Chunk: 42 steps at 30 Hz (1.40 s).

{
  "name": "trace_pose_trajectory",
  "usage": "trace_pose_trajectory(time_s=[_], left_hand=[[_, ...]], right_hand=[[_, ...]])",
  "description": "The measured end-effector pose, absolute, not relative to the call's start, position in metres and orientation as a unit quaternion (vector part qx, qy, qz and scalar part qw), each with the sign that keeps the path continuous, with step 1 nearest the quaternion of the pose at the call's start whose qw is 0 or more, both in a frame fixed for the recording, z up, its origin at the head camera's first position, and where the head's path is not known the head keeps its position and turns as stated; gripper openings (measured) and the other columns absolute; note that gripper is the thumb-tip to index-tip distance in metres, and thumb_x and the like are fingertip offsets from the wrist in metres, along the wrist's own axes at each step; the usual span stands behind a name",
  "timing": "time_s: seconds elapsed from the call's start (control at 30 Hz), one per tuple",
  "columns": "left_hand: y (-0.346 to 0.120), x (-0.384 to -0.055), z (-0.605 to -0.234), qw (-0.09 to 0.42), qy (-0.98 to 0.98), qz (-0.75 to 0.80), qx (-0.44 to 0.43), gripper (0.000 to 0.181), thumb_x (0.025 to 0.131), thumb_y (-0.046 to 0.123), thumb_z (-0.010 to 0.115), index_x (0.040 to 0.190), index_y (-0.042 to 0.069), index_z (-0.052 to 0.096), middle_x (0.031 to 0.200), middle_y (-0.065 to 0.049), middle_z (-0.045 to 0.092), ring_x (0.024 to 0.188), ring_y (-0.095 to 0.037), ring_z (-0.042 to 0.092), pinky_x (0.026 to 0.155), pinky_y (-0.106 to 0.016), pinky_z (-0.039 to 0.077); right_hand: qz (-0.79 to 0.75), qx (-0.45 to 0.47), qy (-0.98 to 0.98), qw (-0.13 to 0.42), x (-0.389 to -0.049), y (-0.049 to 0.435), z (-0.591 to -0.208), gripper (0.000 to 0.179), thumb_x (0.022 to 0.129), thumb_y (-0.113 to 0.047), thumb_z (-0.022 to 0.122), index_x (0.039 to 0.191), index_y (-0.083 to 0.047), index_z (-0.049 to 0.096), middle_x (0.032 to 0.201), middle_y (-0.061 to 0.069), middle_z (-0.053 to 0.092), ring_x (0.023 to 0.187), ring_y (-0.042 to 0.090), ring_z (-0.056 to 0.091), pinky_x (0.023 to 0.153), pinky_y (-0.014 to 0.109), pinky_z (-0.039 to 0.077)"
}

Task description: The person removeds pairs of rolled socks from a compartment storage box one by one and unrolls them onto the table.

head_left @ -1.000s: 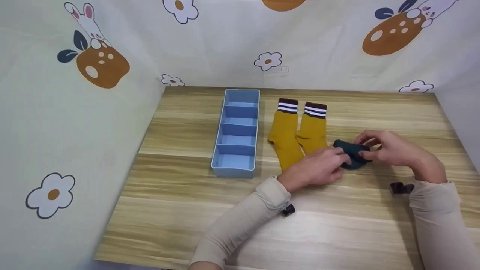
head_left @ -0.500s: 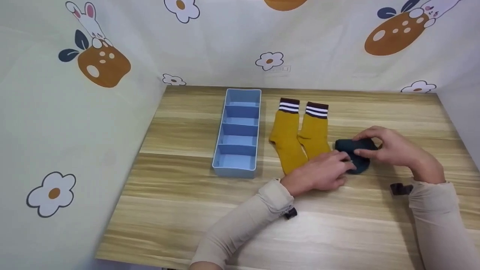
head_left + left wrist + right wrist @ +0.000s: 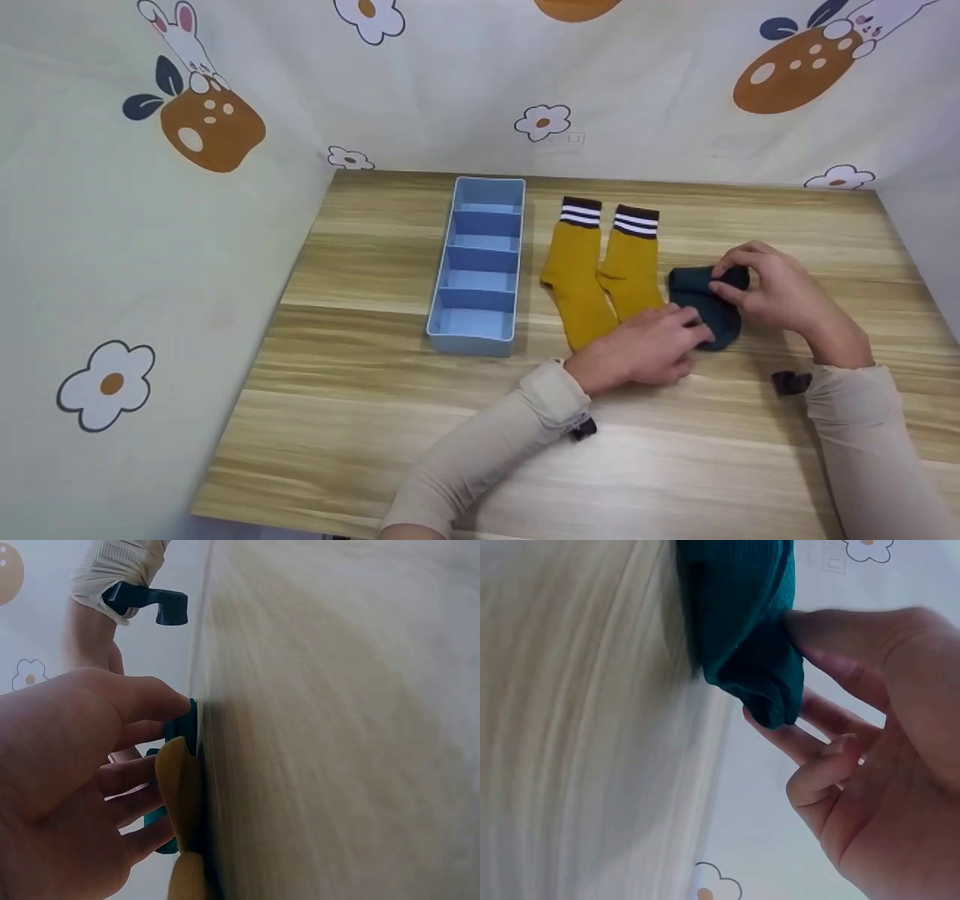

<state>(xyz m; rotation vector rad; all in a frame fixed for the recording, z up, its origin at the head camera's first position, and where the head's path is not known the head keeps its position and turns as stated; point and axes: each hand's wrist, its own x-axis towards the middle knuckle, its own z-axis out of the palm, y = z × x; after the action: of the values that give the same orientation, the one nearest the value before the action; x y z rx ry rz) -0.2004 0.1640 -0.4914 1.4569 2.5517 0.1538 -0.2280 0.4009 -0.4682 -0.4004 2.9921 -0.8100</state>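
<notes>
In the head view a dark green sock (image 3: pixel 722 319) lies folded over on itself at the right of the table; whether it is one or a pair I cannot tell. My right hand (image 3: pixel 780 289) pinches its folded far edge between thumb and fingers, and the right wrist view shows the green cloth (image 3: pixel 742 622) bunched there. With fingertips on the near left part of the sock, my left hand (image 3: pixel 649 349) presses it down. Two mustard socks (image 3: pixel 576 281) with striped cuffs lie flat to the left, their toe ends partly hidden behind my left hand.
A light blue box (image 3: pixel 471 345) with several compartments in a row stands left of the mustard socks on the wooden table (image 3: pixel 360 375). Printed cloth (image 3: pixel 450 97) rises behind the table and at its sides. A dark clip-like piece (image 3: pixel 791 382) sits at my right cuff.
My right hand has moved slightly away from me, with the folded edge in its fingers. The sock now lies flatter and more spread out. My left hand has shifted a little toward me.
</notes>
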Motion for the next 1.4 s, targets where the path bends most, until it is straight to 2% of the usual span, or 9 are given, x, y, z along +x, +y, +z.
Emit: trace_pose_trajectory(time_s=[0.13,0.37,0.53,0.67,0.77,1.03,1.13,1.3,1.4], left_hand=[[0.163,-0.2,-0.491,0.104,0.863,0.053,0.491,0.047,0.111,0.04,0.056,0.156,0.029,0.054,0.155,0.001,0.052,0.138,-0.017,0.05,0.122,-0.025,0.041],[0.164,-0.2,-0.491,0.11,0.862,0.059,0.492,0.048,0.111,0.038,0.057,0.157,0.028,0.054,0.154,0.002,0.053,0.136,-0.016,0.05,0.119,-0.024,0.042],[0.163,-0.2,-0.492,0.096,0.86,0.058,0.497,0.046,0.11,0.036,0.056,0.155,0.026,0.056,0.148,0.002,0.055,0.132,-0.016,0.052,0.115,-0.023,0.044],[0.162,-0.2,-0.492,0.083,0.859,0.055,0.502,0.044,0.11,0.036,0.056,0.153,0.025,0.058,0.145,0.002,0.057,0.13,-0.015,0.053,0.114,-0.023,0.045],[0.161,-0.2,-0.492,0.091,0.86,0.057,0.498,0.045,0.11,0.036,0.056,0.154,0.026,0.057,0.145,0.003,0.056,0.13,-0.015,0.052,0.115,-0.023,0.045],[0.158,-0.202,-0.492,0.105,0.865,0.062,0.487,0.047,0.11,0.037,0.058,0.156,0.026,0.055,0.147,0.003,0.054,0.13,-0.015,0.051,0.113,-0.023,0.046],[0.159,-0.201,-0.49,0.108,0.864,0.062,0.487,0.047,0.111,0.037,0.057,0.156,0.026,0.055,0.148,0.003,0.054,0.131,-0.015,0.051,0.114,-0.023,0.045],[0.162,-0.2,-0.489,0.114,0.864,0.063,0.486,0.047,0.111,0.036,0.056,0.157,0.027,0.055,0.149,0.004,0.053,0.133,-0.014,0.049,0.117,-0.022,0.042],[0.163,-0.199,-0.488,0.117,0.865,0.061,0.484,0.047,0.111,0.036,0.056,0.157,0.027,0.054,0.149,0.005,0.053,0.134,-0.014,0.049,0.117,-0.022,0.041]], right_hand=[[-0.251,-0.13,0.959,0.023,-0.23,0.401,-0.47,0.028,0.09,-0.009,0.087,0.113,-0.005,0.072,0.126,0.024,0.07,0.117,0.043,0.065,0.106,0.068,0.049],[-0.23,-0.125,0.965,-0.028,-0.232,0.398,-0.475,0.029,0.096,-0.006,0.079,0.124,-0.002,0.075,0.141,0.026,0.059,0.129,0.049,0.057,0.111,0.072,0.044],[-0.231,-0.13,0.963,-0.058,-0.233,0.394,-0.479,0.026,0.098,-0.002,0.075,0.123,-0.007,0.074,0.129,0.021,0.068,0.116,0.045,0.066,0.101,0.068,0.051],[-0.215,-0.139,0.964,-0.071,-0.234,0.392,-0.48,0.029,0.095,-0.003,0.078,0.124,-0.006,0.078,0.135,0.024,0.065,0.121,0.048,0.063,0.102,0.068,0.05],[-0.202,-0.131,0.969,-0.056,-0.236,0.389,-0.48,0.036,0.094,-0.006,0.08,0.13,-0.005,0.077,0.141,0.026,0.058,0.125,0.05,0.056,0.104,0.071,0.048],[-0.196,-0.12,0.971,-0.066,-0.25,0.381,-0.478,0.03,0.098,-0.009,0.075,0.128,-0.005,0.074,0.125,0.024,0.068,0.114,0.046,0.063,0.097,0.068,0.052],[-0.19,-0.112,0.974,-0.055,-0.255,0.38,-0.477,0.026,0.101,-0.011,0.071,0.126,-0.005,0.073,0.131,0.025,0.068,0.12,0.048,0.063,0.1,0.071,0.051],[-0.17,-0.124,0.977,-0.027,-0.263,0.382,-0.477,0.034,0.099,-0.013,0.07,0.13,-0.001,0.074,0.155,0.025,0.057,0.141,0.051,0.053,0.11,0.075,0.045],[-0.167,-0.136,0.976,-0.018,-0.267,0.384,-0.477,0.037,0.096,-0.012,0.074,0.131,0.002,0.073,0.155,0.025,0.057,0.141,0.051,0.053,0.108,0.075,0.046]])
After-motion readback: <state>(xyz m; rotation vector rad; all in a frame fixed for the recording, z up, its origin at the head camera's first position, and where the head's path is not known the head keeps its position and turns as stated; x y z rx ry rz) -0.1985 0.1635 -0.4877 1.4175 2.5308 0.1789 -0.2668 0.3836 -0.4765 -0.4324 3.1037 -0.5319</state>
